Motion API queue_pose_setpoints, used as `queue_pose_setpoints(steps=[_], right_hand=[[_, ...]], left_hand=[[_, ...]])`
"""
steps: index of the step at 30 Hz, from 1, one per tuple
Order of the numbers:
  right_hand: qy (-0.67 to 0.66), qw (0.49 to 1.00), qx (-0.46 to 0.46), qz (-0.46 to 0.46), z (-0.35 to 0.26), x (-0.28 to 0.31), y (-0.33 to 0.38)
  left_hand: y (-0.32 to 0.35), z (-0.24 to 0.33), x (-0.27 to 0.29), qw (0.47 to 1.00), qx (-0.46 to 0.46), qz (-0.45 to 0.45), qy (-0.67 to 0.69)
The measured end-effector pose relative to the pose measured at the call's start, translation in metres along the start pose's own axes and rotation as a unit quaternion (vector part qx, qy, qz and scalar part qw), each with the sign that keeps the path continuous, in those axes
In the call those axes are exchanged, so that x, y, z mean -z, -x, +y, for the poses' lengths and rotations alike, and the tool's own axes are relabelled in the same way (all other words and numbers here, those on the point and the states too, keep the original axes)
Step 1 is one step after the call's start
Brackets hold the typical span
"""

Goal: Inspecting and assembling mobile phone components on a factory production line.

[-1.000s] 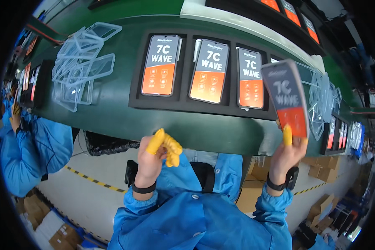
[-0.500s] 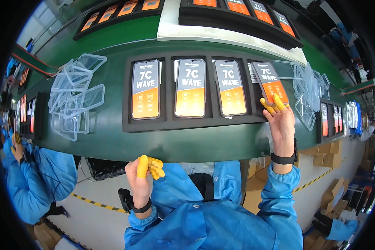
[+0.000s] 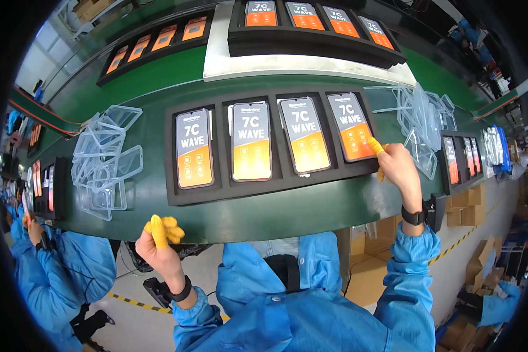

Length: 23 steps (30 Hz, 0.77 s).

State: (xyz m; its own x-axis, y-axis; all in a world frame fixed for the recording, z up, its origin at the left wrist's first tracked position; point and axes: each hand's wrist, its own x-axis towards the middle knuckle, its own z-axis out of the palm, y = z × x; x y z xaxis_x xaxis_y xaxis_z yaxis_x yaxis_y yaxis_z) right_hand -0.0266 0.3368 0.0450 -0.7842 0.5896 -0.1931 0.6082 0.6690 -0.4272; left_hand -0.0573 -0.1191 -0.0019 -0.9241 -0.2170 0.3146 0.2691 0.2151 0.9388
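Note:
A black foam tray [image 3: 276,186] with four slots lies on the green table in front of me. Each slot holds a smartphone with a grey and orange face, among them the leftmost phone [image 3: 195,149] and the rightmost phone [image 3: 351,126], which now sits inside its slot. My right hand [image 3: 398,167], with yellow finger cots, grips the tray's right edge beside the rightmost phone. One finger lies on top of the rim and others are lower at its side. My left hand [image 3: 161,240], also in yellow cots, is held off the table's near edge, fingers curled in, nothing visible in them.
Clear plastic cases are piled left [image 3: 105,158] and right [image 3: 419,123] of the tray. Beyond, a phone tray [image 3: 317,44] rests on a white ledge [image 3: 305,66]. Another tray [image 3: 454,161] stands at right. A co-worker in blue [image 3: 70,270] is at left.
The rightmost phone, tilted under my right fingers before, now lies in its slot. My right hand has shifted to the tray's edge. My left hand has moved left; the view has shifted too.

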Motion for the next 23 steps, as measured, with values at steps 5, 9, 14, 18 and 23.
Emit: queue_pose_setpoints(steps=[5,9,14,18,23], right_hand=[[0.035,0.993,0.021,0.111,0.007,0.023,0.004],[0.031,0.998,0.018,0.053,0.023,-0.002,-0.013],[-0.229,0.973,-0.038,0.0,0.051,-0.016,-0.035],[-0.349,0.937,0.029,0.007,0.044,0.0,-0.027],[-0.422,0.905,0.06,0.009,0.045,0.04,-0.028]], left_hand=[[-0.034,-0.007,-0.007,0.967,-0.046,0.05,-0.244],[-0.047,-0.004,-0.017,0.94,0.121,-0.081,-0.308],[-0.061,-0.003,-0.037,0.904,0.086,-0.072,-0.412],[-0.07,-0.016,-0.017,0.957,0.128,-0.123,-0.228],[-0.096,0.035,-0.016,0.977,0.095,-0.116,-0.154]])
